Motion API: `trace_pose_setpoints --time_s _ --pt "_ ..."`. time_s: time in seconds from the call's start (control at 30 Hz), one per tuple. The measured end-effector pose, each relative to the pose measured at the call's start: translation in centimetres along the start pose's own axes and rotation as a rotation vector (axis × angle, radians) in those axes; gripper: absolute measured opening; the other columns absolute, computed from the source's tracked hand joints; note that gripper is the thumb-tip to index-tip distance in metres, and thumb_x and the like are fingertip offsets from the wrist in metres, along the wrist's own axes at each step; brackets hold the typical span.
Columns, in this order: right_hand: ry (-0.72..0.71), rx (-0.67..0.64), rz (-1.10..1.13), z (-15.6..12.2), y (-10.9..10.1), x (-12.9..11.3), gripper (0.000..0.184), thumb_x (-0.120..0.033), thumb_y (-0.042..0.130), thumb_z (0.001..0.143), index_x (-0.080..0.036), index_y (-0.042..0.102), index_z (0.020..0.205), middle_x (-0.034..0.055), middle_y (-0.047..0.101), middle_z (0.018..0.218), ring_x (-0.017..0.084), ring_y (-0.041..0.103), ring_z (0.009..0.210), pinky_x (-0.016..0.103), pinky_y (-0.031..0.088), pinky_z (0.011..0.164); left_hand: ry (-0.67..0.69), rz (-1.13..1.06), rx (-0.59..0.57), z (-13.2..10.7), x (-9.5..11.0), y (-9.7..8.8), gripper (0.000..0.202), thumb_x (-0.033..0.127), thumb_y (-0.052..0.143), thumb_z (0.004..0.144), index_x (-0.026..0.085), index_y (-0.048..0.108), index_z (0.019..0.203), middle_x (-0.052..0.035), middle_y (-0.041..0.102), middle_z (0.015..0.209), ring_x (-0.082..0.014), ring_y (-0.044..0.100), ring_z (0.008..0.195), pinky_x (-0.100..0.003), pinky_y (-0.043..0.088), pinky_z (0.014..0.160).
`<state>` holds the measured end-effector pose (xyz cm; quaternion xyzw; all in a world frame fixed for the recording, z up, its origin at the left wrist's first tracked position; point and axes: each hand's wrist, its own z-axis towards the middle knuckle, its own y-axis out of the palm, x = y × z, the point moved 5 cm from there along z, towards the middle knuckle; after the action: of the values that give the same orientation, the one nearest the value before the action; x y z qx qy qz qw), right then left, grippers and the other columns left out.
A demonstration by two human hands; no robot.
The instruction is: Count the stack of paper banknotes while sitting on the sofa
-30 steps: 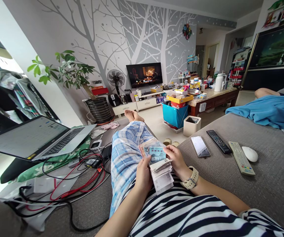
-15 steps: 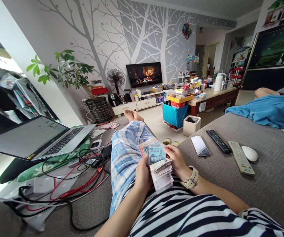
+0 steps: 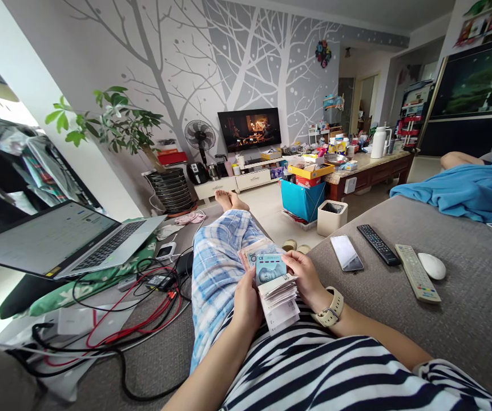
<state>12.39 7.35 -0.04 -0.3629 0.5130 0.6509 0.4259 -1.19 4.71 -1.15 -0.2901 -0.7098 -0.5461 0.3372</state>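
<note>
A bundle of banknotes (image 3: pixel 279 297) is held between my two hands, over my lap. My left hand (image 3: pixel 246 299) is closed round its left side, thumb on top. At the upper right, my right hand (image 3: pixel 306 277) pinches the edge of a blue banknote (image 3: pixel 270 268) marked 10, which faces me. Several pale notes are folded down toward me in a fanned stack. Beyond the blue note, pinkish banknotes (image 3: pixel 248 254) lie over the plaid trousers (image 3: pixel 216 262); their lower part is hidden.
On the sofa at right are a phone (image 3: pixel 347 253), a black remote (image 3: pixel 378 244), a beige remote (image 3: pixel 418 274) and a white mouse (image 3: pixel 431 266). At left are a laptop (image 3: pixel 100 242) and tangled cables (image 3: pixel 143 319). Another person's leg (image 3: pixel 460 161) shows by a blue cloth (image 3: pixel 464 188).
Both hands and the banknotes have shifted very slightly to the left. The grip looks the same, and the other things stay where they were.
</note>
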Motion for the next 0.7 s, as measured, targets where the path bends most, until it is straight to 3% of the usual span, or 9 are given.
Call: trace_pose_setpoints --time_s 0.3,0.5,0.7 --pt "-0.006 -0.016 0.012 -0.01 0.10 0.02 0.035 -0.051 0.073 0.074 -0.021 0.056 0.066 -0.0062 0.037 0.055 0.011 0.029 0.052 0.028 0.021 0.050 0.006 -0.008 -0.024 0.02 0.04 0.03 0.028 0.027 0.061 0.083 0.009 0.072 0.102 -0.0125 0.079 0.095 -0.0291 0.075 0.091 -0.042 0.059 0.087" --pt "0.000 -0.022 0.043 0.00 0.17 0.00 0.038 -0.053 0.075 0.073 -0.022 0.055 0.064 -0.0063 0.037 0.054 0.011 0.029 0.051 0.028 0.021 0.050 0.020 0.024 -0.008 0.03 0.07 -0.18 0.026 0.028 0.063 0.082 0.011 0.073 0.098 -0.0103 0.078 0.090 -0.0270 0.075 0.087 -0.038 0.060 0.082" --pt "0.012 -0.031 0.083 0.15 0.26 0.42 0.041 -0.057 0.076 0.073 -0.022 0.057 0.064 -0.0048 0.047 0.051 0.011 0.035 0.047 0.028 0.024 0.048 -0.019 -0.006 -0.042 0.18 -0.34 -0.17 0.028 0.028 0.064 0.081 0.011 0.073 0.101 -0.0107 0.078 0.091 -0.0295 0.075 0.090 -0.041 0.060 0.084"
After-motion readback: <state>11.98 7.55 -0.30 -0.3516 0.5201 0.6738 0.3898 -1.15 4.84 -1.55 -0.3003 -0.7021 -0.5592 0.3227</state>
